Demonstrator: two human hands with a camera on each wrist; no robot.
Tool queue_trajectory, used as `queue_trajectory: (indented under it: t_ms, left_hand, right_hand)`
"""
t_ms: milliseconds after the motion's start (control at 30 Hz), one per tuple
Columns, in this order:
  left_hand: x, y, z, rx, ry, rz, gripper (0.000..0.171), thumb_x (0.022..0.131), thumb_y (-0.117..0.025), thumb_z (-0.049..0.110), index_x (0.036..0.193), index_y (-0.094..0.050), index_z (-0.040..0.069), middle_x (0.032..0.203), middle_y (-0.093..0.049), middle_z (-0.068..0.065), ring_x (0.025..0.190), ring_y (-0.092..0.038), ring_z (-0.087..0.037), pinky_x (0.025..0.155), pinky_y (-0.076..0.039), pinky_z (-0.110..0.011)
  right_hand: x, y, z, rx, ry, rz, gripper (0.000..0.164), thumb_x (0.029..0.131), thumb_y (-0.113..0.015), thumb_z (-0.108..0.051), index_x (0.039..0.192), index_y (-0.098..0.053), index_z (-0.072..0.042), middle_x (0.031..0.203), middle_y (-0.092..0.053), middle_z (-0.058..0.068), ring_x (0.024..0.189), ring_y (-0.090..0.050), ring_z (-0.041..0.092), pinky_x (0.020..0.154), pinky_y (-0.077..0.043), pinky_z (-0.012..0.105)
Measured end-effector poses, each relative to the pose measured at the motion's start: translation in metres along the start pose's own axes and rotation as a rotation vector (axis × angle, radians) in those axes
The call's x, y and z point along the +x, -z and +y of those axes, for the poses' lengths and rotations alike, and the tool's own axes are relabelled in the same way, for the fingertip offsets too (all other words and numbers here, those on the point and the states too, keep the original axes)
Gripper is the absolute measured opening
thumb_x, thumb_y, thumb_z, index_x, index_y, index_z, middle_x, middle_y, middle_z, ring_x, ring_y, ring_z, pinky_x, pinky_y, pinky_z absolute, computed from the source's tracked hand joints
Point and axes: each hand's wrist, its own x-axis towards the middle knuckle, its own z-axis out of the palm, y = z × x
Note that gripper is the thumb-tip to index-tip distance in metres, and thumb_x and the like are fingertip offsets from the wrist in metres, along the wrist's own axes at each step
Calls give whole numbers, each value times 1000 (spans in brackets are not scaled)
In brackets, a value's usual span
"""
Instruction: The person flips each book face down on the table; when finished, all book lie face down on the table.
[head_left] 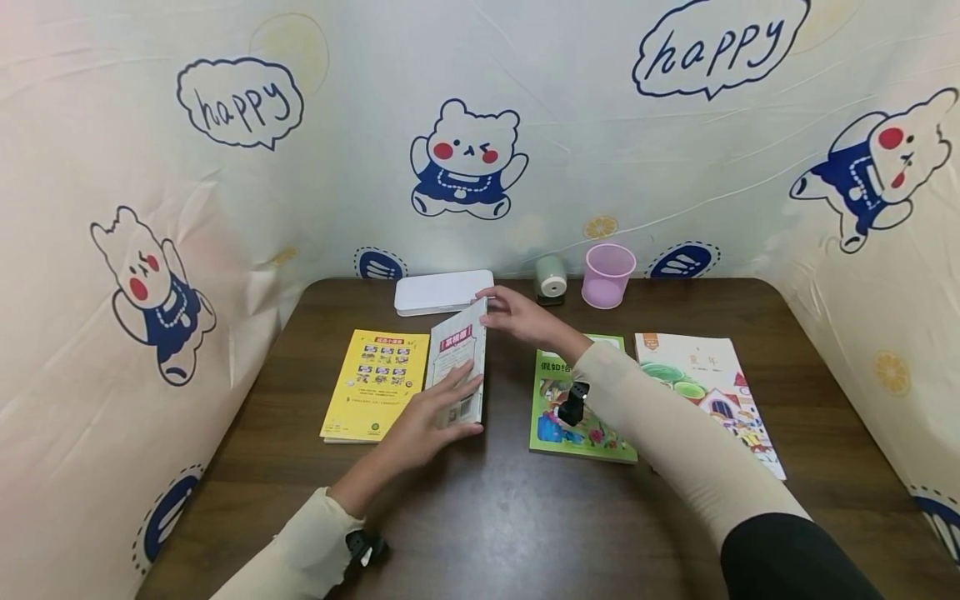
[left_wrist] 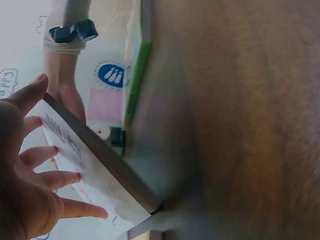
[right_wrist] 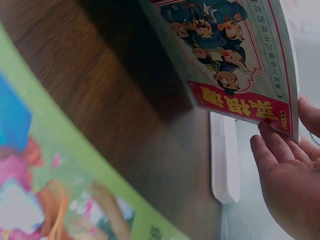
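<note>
A white-backed book (head_left: 454, 350) with a red title box stands tilted on its long edge at the middle-left of the table. My right hand (head_left: 517, 317) pinches its far top corner; in the right wrist view the fingers (right_wrist: 272, 142) lie on the illustrated front cover with its red title band, the thumb on the other side. My left hand (head_left: 431, 412) rests spread, fairly straight fingers (left_wrist: 60, 179) on the back cover, its thumb by the near corner. Right beside this book lies a yellow book (head_left: 375, 387).
Under my right forearm lies a green picture book (head_left: 581, 433), and farther right a white illustrated book (head_left: 712, 375). Along the back stand a white case (head_left: 442, 292), a green pencil sharpener (head_left: 551, 277) and a pink cup (head_left: 608, 275). A printed cloth hangs around the table (head_left: 480, 517).
</note>
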Motion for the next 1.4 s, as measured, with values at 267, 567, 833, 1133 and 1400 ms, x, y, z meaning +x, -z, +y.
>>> queue_trajectory:
  t_ms: [267, 567, 833, 1133, 1400]
  left_hand:
    - [8, -21, -10, 45, 64, -49, 72, 87, -84, 38, 152, -54, 29, 167, -31, 12, 154, -29, -29, 123, -28, -53]
    - [15, -35, -12, 133, 114, -125, 71, 87, -83, 43, 151, -55, 29, 166, -32, 11, 155, -26, -32, 117, -22, -73]
    - [21, -44, -3, 246, 170, -188, 68, 86, -83, 44, 148, -58, 31, 165, -38, 3, 154, -27, -40, 106, -14, -88]
    - [26, -54, -2, 401, 175, -227, 65, 85, -83, 48, 145, -62, 33, 162, -42, 0, 151, -31, -44, 100, -17, -91]
    - [28, -60, -3, 457, 185, -261, 63, 86, -82, 48, 144, -62, 35, 163, -42, -1, 152, -28, -45, 100, -17, -91]
  right_hand:
    - [-9, 7, 13, -101, -42, 1, 51, 104, -62, -11, 150, -44, 3, 151, -52, 23, 143, -49, 35, 116, -42, 48]
    - [-17, 20, 30, -355, -116, -44, 75, 94, -78, -26, 155, -43, -1, 157, -47, 20, 146, -44, 37, 118, -38, 51]
    - [-19, 22, 43, -543, -173, -66, 79, 89, -82, -36, 154, -47, -6, 154, -51, 18, 144, -46, 34, 119, -37, 51]
    - [-18, 19, 57, -588, -180, -58, 76, 88, -83, -35, 151, -51, -6, 152, -53, 15, 143, -47, 32, 119, -36, 50]
    - [-19, 14, 58, -664, -164, -51, 74, 89, -83, -34, 150, -52, -5, 147, -54, 16, 137, -51, 31, 116, -40, 49]
